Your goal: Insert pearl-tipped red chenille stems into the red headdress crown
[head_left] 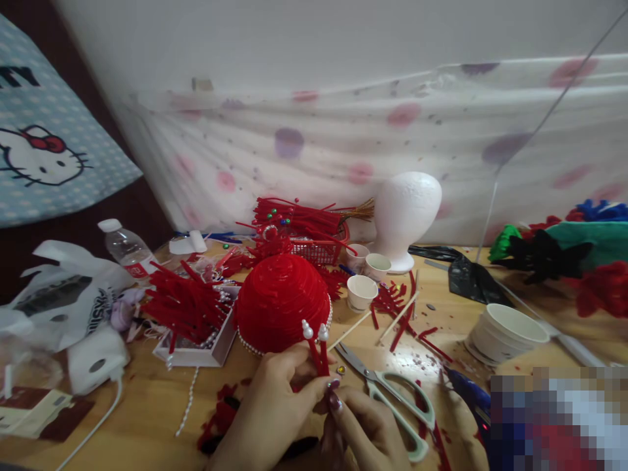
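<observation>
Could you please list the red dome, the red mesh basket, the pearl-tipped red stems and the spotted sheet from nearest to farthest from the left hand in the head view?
From the left hand:
1. Pearl-tipped red stems: in its grip.
2. Red dome: just beyond it.
3. Red mesh basket: behind the dome.
4. Spotted sheet: at the back.

One left hand [269, 402], one right hand [370, 425] and two beaded stems [314, 353] are shown; also counted are one pair of scissors [371, 375], one red dome [279, 301], one foam head [407, 212], three small cups [362, 301], one basket [316, 253], one box [210, 356] and one bottle [123, 245].
</observation>
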Demonstrator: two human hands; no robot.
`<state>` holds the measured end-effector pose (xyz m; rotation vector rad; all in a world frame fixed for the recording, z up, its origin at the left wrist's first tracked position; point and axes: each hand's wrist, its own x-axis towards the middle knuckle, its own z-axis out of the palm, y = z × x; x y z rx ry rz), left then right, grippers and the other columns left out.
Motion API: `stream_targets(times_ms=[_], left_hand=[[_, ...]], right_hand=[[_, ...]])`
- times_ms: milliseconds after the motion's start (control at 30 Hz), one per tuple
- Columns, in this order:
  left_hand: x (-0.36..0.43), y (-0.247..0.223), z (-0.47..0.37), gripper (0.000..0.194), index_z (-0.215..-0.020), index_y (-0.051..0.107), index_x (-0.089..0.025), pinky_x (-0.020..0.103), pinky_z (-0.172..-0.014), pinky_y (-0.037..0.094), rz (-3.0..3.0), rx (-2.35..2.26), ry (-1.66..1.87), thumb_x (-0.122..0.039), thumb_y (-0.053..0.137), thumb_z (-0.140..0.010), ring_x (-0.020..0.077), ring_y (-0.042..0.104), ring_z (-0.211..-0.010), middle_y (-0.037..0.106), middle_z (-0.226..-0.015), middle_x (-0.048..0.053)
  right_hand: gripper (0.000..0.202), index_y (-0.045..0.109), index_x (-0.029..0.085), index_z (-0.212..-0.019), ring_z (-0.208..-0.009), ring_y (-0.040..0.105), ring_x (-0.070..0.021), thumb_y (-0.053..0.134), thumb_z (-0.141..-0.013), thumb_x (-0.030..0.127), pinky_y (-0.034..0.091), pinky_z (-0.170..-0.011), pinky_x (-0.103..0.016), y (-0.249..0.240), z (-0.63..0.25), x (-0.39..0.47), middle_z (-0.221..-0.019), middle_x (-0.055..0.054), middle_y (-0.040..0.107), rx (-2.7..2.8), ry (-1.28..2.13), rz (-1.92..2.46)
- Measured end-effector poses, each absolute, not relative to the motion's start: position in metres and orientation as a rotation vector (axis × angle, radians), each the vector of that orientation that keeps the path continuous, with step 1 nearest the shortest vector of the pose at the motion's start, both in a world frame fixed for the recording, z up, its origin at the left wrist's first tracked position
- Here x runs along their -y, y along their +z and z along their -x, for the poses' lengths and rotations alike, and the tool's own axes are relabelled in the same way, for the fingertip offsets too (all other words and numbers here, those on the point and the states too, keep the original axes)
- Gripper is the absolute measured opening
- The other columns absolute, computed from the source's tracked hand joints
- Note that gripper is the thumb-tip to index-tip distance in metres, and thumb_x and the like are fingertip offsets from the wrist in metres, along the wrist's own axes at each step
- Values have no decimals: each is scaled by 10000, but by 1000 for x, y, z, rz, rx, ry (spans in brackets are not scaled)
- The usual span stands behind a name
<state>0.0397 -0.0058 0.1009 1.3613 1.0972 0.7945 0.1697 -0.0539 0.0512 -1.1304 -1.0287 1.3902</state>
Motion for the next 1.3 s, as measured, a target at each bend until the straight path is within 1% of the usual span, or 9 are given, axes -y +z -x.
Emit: stream_targets(times_ms=[267,400,500,567,700,900,1067,1133,1300], left_hand=[[5,100,-37,143,-912,682,-213,255,-740,544,-1407,-1145,824,-252,680,-775,200,720,-836,766,-856,27],[5,101,-38,139,-900,679,-211,254,-728,540,-1431,-1171,825,-252,677,-767,199,717,-816,766,-842,24],[6,100,-41,54,-797,679,-198,241,-693,526,-1509,-1205,830,-232,651,-768,187,707,-751,757,-772,19],[6,98,-42,47,-754,675,-194,231,-684,518,-1546,-1214,845,-211,633,-766,177,701,-728,752,-749,14],[5,90,-43,54,-773,679,-194,219,-701,524,-1536,-1204,890,-217,631,-765,172,703,-754,754,-775,17],[5,83,-43,83,-794,700,-209,210,-699,547,-1549,-1216,960,-214,621,-770,163,712,-739,756,-774,7],[10,82,-46,170,-840,733,-228,179,-696,557,-1620,-1223,1054,-148,614,-749,148,732,-731,777,-788,-4],[11,82,-47,193,-855,740,-231,172,-678,562,-1651,-1232,1086,-133,610,-751,144,734,-715,782,-800,-4],[13,80,-47,208,-869,748,-236,137,-627,548,-1717,-1192,1090,-115,620,-758,127,732,-688,780,-774,-17]], right_hand=[[518,664,123,-801,-407,496,-90,587,-808,636,373,-412,-197,46,-167,54,-544,-27,608,1016,1413,1115],[483,635,132,-737,-405,492,-78,590,-825,604,365,-420,-184,43,-167,54,-539,-20,601,1016,1373,1112],[488,588,142,-637,-411,474,-71,587,-838,586,355,-433,-180,41,-164,54,-494,-8,566,1019,1321,1089],[478,585,149,-652,-414,466,-74,597,-827,593,357,-432,-184,40,-162,53,-490,-3,560,986,1302,1077],[471,609,152,-720,-402,456,-79,580,-830,609,346,-414,-189,37,-158,52,-491,4,551,982,1277,1074],[467,585,169,-710,-376,419,-79,545,-846,614,293,-393,-192,31,-157,49,-451,34,489,1021,1253,1144],[474,558,184,-653,-497,485,-117,545,-834,622,377,-479,-216,34,-162,47,-526,10,535,1118,1153,1204],[477,557,174,-655,-525,490,-116,561,-824,620,375,-503,-214,36,-163,47,-556,7,541,1115,1147,1222],[501,547,166,-673,-418,478,-104,544,-825,644,334,-443,-204,37,-160,48,-464,28,505,1013,1330,1180]])
